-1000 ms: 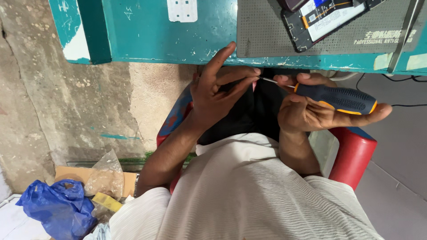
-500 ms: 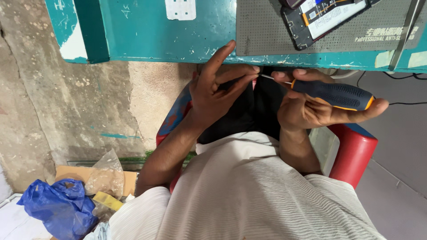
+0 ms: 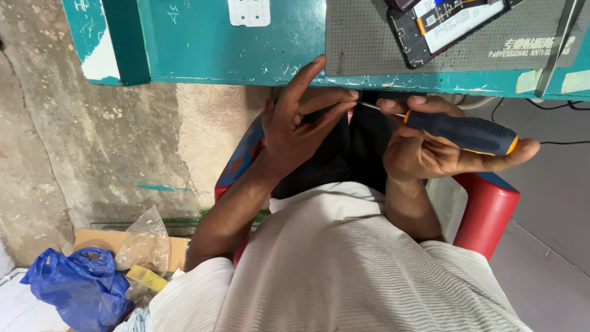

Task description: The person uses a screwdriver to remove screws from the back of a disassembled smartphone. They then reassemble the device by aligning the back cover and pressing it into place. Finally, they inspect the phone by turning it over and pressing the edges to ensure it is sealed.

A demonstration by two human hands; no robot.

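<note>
My right hand (image 3: 430, 154) grips a black screwdriver (image 3: 461, 132) with orange trim; its thin metal tip points left toward my left hand (image 3: 301, 123). My left hand is held just below the table edge, fingers pinched near the tip on something too small to make out, index finger raised against the teal table (image 3: 258, 55). Both hands hover over my lap, above a white ribbed shirt.
On the teal table lie a grey mat (image 3: 369, 43) with an opened phone (image 3: 442, 24) and a white part (image 3: 249, 11). I sit on a red chair (image 3: 488, 212). On the floor at left are a blue plastic bag (image 3: 80, 286), a clear bag (image 3: 144, 246) and cardboard.
Both hands have stayed together under the table edge. The screwdriver handle has tipped slightly, and the left fingers have closed in nearer the tip.
</note>
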